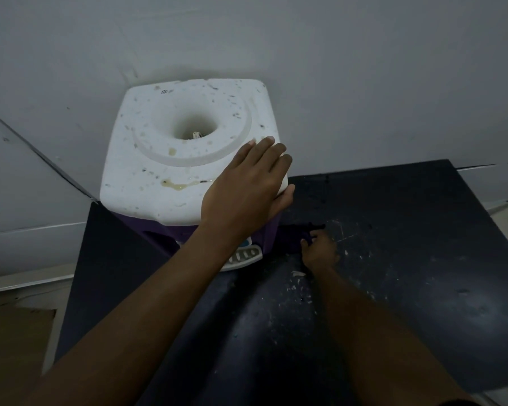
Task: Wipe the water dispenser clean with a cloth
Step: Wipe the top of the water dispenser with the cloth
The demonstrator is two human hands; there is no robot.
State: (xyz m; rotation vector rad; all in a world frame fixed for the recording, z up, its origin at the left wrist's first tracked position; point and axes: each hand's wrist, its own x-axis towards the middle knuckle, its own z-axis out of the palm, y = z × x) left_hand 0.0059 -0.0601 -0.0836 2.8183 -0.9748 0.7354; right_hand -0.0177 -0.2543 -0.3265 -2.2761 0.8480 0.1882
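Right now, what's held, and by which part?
Right hand seemingly grips a dark cloth by its near edge; left hand lies flat on the water dispenser's top corner.

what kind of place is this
Probably a plain corner of a home or office, hard to say which: a countertop water dispenser with a stained white top stands on a scuffed dark table against a bare grey wall.
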